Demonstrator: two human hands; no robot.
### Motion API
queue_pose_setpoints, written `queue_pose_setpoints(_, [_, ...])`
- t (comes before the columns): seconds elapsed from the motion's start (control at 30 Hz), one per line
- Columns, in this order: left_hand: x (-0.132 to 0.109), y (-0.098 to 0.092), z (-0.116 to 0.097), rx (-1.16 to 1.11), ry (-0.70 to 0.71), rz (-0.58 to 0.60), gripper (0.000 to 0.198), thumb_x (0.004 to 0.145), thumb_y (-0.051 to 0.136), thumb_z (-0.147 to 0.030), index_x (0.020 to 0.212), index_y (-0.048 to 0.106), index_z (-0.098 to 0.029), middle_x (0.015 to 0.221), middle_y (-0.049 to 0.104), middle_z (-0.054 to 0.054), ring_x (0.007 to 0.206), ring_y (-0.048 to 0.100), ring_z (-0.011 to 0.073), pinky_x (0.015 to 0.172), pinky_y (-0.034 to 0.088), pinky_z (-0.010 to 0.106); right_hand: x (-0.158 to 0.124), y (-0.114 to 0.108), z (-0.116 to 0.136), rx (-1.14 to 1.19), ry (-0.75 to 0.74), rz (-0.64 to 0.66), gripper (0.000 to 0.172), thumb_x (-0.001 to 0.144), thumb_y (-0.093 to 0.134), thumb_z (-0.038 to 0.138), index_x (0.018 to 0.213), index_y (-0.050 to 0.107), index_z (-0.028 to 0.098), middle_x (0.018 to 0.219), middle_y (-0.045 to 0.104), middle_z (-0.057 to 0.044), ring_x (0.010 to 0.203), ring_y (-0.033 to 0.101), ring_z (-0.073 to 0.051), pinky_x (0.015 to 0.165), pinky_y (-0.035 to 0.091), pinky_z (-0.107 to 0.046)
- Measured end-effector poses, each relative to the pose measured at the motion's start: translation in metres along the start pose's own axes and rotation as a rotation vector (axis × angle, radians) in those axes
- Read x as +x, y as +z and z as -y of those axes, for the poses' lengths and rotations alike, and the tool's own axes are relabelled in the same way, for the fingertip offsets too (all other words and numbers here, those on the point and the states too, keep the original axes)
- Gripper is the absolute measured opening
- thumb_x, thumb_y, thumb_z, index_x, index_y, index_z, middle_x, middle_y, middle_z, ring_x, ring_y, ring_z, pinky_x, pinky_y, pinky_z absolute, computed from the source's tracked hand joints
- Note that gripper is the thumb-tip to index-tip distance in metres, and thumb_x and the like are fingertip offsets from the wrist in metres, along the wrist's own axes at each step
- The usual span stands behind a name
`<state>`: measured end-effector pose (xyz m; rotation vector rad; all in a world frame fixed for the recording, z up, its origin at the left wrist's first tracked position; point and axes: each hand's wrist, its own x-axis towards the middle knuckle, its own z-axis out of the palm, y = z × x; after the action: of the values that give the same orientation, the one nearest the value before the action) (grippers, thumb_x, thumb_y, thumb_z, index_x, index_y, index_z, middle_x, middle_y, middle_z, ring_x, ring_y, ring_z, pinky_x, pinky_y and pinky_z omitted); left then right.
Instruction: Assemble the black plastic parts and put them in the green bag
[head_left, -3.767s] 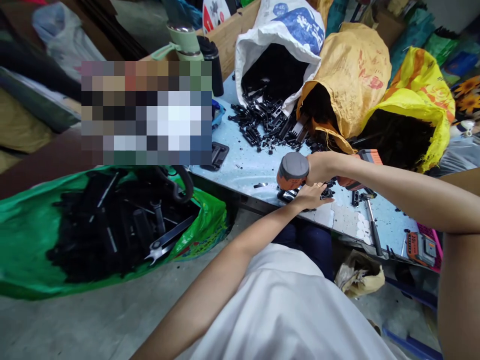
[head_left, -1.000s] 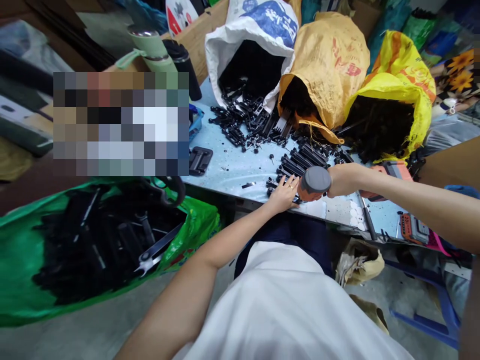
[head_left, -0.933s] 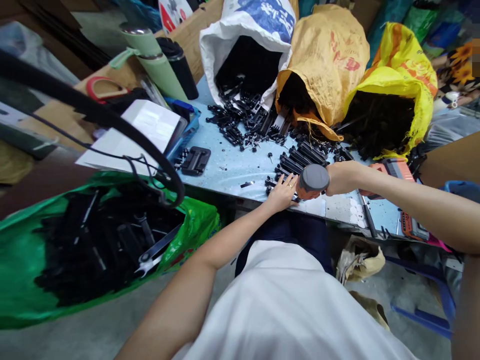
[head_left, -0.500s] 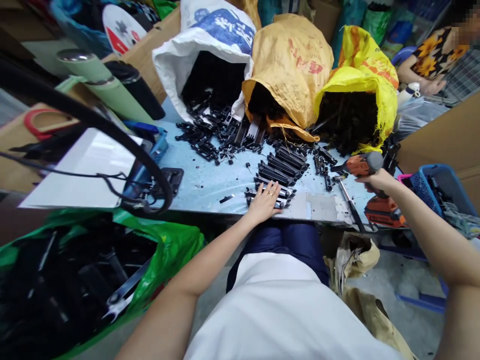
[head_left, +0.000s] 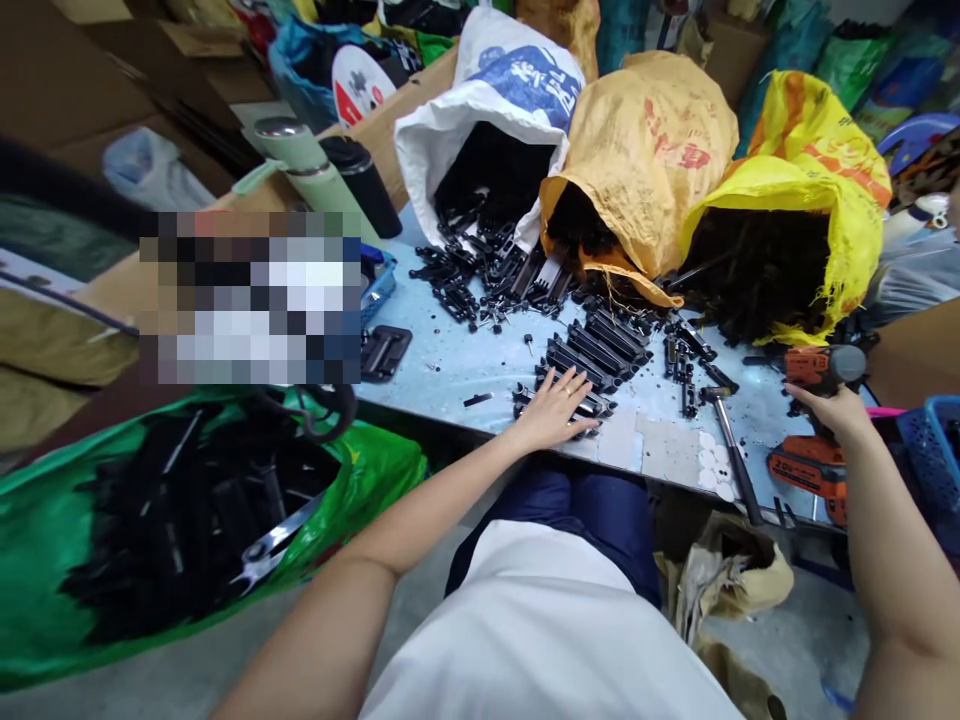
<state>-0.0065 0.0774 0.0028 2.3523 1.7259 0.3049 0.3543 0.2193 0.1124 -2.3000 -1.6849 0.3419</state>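
My left hand (head_left: 556,408) lies flat with fingers spread on a row of black plastic parts (head_left: 592,355) near the front edge of the light blue table (head_left: 465,365). Far to the right, my right hand (head_left: 834,408) is closed round the handle of an orange cordless drill (head_left: 819,368), which stands on its battery base (head_left: 810,468) on the table. More loose black parts (head_left: 480,275) spill from the sacks behind.
A white sack (head_left: 495,110), an orange sack (head_left: 637,140) and a yellow sack (head_left: 795,190) of black parts stand at the back. A green bag (head_left: 187,500) of black pieces sits on the floor at left. A green flask (head_left: 304,165), a hammer (head_left: 731,440) and a blue basket (head_left: 934,440) are nearby.
My right hand has carried the drill from beside my left hand out to the right and stood it on the table. My left hand stays on the black parts.
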Motion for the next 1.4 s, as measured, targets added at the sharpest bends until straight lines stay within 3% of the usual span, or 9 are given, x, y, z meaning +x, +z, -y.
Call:
queue_pose_setpoints(0.23, [0.099,-0.040,0.022,0.035,-0.227,-0.049,0.028,0.087,0.045,-0.021,0.109,0.056,-0.010,0.119,0.054,0.015,0.114,0.047,0.0243,0.095,0.038,0.035,-0.032,0.005,-0.020,-0.170,-0.089,-0.518,0.051,0.072,0.056,0.036,0.112,0.052,0.005,0.109,0.056,-0.024,0.104,0.048,-0.035,0.085,0.038,-0.046])
queue_pose_setpoints(0.33, [0.121,-0.038,0.016,0.050,-0.361,-0.050,0.030,0.086,0.046,-0.024,0.108,0.056,-0.005,0.113,0.056,0.018,0.111,0.049,0.0268,0.091,0.039,0.037,-0.075,0.035,-0.021,-0.264,-0.235,-0.331,0.034,0.079,0.044,0.033,0.099,0.059,0.009,0.094,0.061,-0.019,0.091,0.055,-0.030,0.077,0.042,-0.040])
queue_pose_setpoints(0.5, [0.115,-0.005,-0.007,-0.010,-0.091,0.063,0.066,0.086,0.031,-0.055,0.129,0.040,-0.005,0.138,0.038,0.018,0.130,0.029,0.0280,0.107,0.022,0.041,-0.121,0.088,-0.018,-0.514,-0.100,0.038,0.031,0.085,0.037,0.027,0.098,0.058,0.008,0.097,0.058,-0.022,0.090,0.056,-0.032,0.066,0.041,-0.037])
queue_pose_setpoints(0.63, [0.107,0.009,-0.008,-0.074,-0.090,0.166,0.085,0.082,0.022,-0.066,0.138,0.024,-0.003,0.147,0.018,0.016,0.136,0.015,0.0263,0.110,0.014,0.039,-0.106,0.085,0.010,-0.327,-0.106,0.072,0.031,0.088,0.031,0.027,0.099,0.055,0.011,0.095,0.059,-0.019,0.084,0.058,-0.027,0.066,0.040,-0.033])
queue_pose_setpoints(0.8, [0.106,0.001,-0.005,-0.096,-0.089,0.218,0.086,0.082,0.023,-0.066,0.139,0.020,-0.002,0.148,0.012,0.015,0.137,0.009,0.0245,0.112,0.010,0.037,-0.087,0.079,0.098,0.084,-0.380,-0.009,0.036,0.092,0.022,0.037,0.096,0.051,0.017,0.076,0.060,-0.006,0.069,0.056,-0.018,0.063,0.038,-0.026])
queue_pose_setpoints(0.93, [0.106,0.001,-0.007,-0.095,-0.091,0.201,0.085,0.082,0.025,-0.064,0.139,0.020,-0.002,0.148,0.014,0.015,0.137,0.011,0.0247,0.111,0.011,0.037,-0.087,0.104,0.151,0.011,-0.485,0.126,0.035,0.093,0.019,0.035,0.096,0.050,0.018,0.072,0.060,-0.005,0.064,0.056,-0.018,0.061,0.037,-0.026])
queue_pose_setpoints(1.03, [0.107,0.005,-0.005,-0.092,-0.077,0.175,0.084,0.081,0.029,-0.063,0.139,0.021,-0.003,0.147,0.015,0.015,0.137,0.013,0.0251,0.111,0.013,0.038,-0.084,0.115,0.163,-0.211,-0.510,0.265,0.032,0.092,0.027,0.034,0.090,0.053,0.016,0.072,0.060,-0.009,0.067,0.057,-0.022,0.060,0.035,-0.027])
queue_pose_setpoints(1.2, [0.109,0.010,-0.002,-0.104,-0.068,0.171,0.086,0.080,0.032,-0.063,0.139,0.020,-0.002,0.148,0.014,0.016,0.137,0.011,0.0260,0.111,0.011,0.037,-0.083,0.107,0.167,-0.175,-0.584,0.058,0.039,0.094,0.016,0.034,0.099,0.051,0.017,0.077,0.062,-0.009,0.072,0.058,-0.022,0.060,0.033,-0.026])
queue_pose_setpoints(1.4, [0.106,0.000,-0.005,-0.094,-0.038,0.174,0.078,0.082,0.040,-0.055,0.136,0.026,-0.001,0.145,0.023,0.018,0.135,0.017,0.0268,0.110,0.016,0.039,-0.091,0.115,0.164,-0.308,-0.564,0.281,0.032,0.092,0.029,0.035,0.089,0.056,0.018,0.076,0.063,-0.010,0.069,0.058,-0.022,0.059,0.033,-0.027])
